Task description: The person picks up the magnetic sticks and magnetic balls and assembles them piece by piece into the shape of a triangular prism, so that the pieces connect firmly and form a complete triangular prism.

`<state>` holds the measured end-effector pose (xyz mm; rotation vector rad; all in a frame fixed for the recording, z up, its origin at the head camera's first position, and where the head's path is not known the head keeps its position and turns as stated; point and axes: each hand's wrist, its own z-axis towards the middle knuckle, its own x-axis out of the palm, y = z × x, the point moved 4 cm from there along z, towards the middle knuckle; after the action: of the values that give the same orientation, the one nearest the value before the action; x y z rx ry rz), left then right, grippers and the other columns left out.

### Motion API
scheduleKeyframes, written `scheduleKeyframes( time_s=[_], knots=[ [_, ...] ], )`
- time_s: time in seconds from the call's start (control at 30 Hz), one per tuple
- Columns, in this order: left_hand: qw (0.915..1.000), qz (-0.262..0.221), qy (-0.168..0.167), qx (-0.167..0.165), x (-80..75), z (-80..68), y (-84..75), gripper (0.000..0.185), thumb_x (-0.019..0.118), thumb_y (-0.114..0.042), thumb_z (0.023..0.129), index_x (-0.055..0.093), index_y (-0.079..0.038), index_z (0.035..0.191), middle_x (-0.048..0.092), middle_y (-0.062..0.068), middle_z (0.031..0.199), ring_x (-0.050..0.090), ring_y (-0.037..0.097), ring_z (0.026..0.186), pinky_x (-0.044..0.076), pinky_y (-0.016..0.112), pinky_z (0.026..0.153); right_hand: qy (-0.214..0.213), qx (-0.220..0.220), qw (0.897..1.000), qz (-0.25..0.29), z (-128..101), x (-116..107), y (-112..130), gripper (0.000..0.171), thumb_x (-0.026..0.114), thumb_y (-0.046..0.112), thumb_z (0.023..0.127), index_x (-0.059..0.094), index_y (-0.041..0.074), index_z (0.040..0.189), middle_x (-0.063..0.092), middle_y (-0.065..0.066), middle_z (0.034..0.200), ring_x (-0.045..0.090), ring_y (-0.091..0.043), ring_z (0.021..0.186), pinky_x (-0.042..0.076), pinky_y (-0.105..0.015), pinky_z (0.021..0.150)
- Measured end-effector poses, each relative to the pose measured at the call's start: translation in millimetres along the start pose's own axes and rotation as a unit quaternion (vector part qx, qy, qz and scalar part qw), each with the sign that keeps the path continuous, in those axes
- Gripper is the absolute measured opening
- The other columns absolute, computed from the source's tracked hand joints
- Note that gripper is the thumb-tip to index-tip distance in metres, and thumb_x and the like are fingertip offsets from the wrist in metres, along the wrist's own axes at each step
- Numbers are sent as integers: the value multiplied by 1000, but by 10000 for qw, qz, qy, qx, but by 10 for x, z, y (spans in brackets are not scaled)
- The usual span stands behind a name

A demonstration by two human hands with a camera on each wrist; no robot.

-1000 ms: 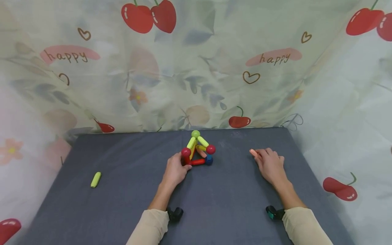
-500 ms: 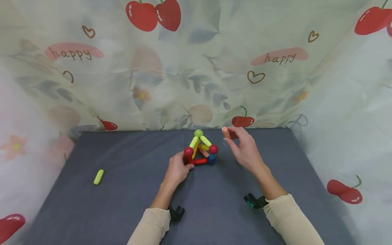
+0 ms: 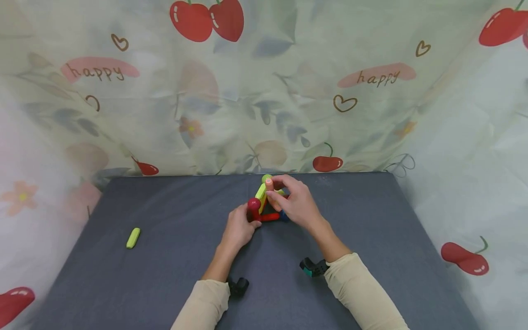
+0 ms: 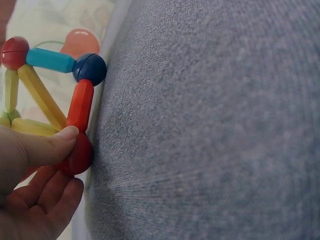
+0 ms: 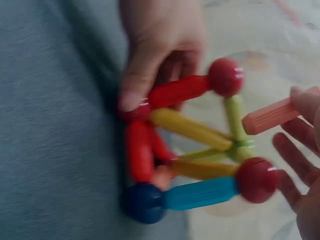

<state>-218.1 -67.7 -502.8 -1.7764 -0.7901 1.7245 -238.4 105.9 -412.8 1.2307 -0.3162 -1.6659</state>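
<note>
Head view: 2 hands were on 1 stick-and-ball toy (image 3: 264, 204) sitting mid-desk (image 3: 165, 275), on a fuzzy grey cloth. The left hand (image 3: 238, 229) had its grip pinched on the red ball (image 3: 253, 205) at the near-left corner. The right hand (image 3: 298, 206) had its grip closed around 1 ridged salmon stick (image 3: 269, 184), held right at the toy's top by the green ball (image 3: 266, 178). 1 loose lime stick (image 3: 133, 238) lay well apart at the left.

Left wrist view: the thumb (image 4: 42, 147) pressed on a glossy red ball (image 4: 76, 155); I counted 1 blue ball (image 4: 90, 68), 1 more red ball (image 4: 14, 52), 1 teal stick (image 4: 50, 59), and 1 red stick (image 4: 80, 105), all smooth rounded plastic.

Right wrist view: blurry, but the salmon stick (image 5: 272, 116) showed at the fingertips, close to the frame's yellow-green sticks; whether it touched them, I couldn't tell.
</note>
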Motion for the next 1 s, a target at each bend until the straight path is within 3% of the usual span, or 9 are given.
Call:
scheduleKeyframes(
  time_s=[0.2, 0.3, 0.43, 0.73, 1.0],
  knots=[
    [10000, -33, 17, 39, 7, 6, 3, 42, 86, -12, 82, 69, -7, 120, 73, 13, 109, 69, 28, 99, 57, 46, 92, -73, -607, 9914, -1154, -97, 114, -105, 27, 82, 25, 88, 72, 13, 111, 71, -6, 107, 61, -27, 95, 51, -40, 83],
    [10000, -46, -7, 29, 3, 10, 10, 42, 86, -12, 82, 68, -8, 120, 73, 12, 109, 68, 28, 100, 57, 46, 93, -112, -878, 9811, -1721, -141, 164, -135, 26, 82, 30, 87, 74, 14, 106, 66, -10, 117, 56, -29, 104, 51, -43, 89],
    [10000, -45, -20, 55, 11, 15, 17, 43, 86, -11, 82, 68, -8, 121, 72, 13, 110, 68, 28, 102, 56, 45, 93, -65, -900, 9719, -2173, -206, 224, -193, 26, 84, 32, 86, 76, 16, 104, 59, -15, 132, 51, -33, 116, 50, -48, 95],
    [9999, -20, -43, 116, 23, 4, 0, 41, 86, -11, 82, 69, -7, 119, 72, 13, 108, 68, 28, 101, 56, 45, 92, -2, -684, 9654, -2518, -269, 330, -293, 20, 83, 34, 86, 78, 22, 101, 46, -18, 155, 43, -39, 133, 41, -56, 109],
    [9999, 8, -62, 98, 10, -2, -3, 36, 86, -11, 82, 69, -8, 114, 72, 13, 105, 67, 29, 99, 56, 46, 91, 194, -727, 9567, -2810, -268, 371, -256, 22, 83, 37, 85, 80, 25, 103, 42, -13, 158, 45, -37, 129, 41, -55, 103]
  ],
)
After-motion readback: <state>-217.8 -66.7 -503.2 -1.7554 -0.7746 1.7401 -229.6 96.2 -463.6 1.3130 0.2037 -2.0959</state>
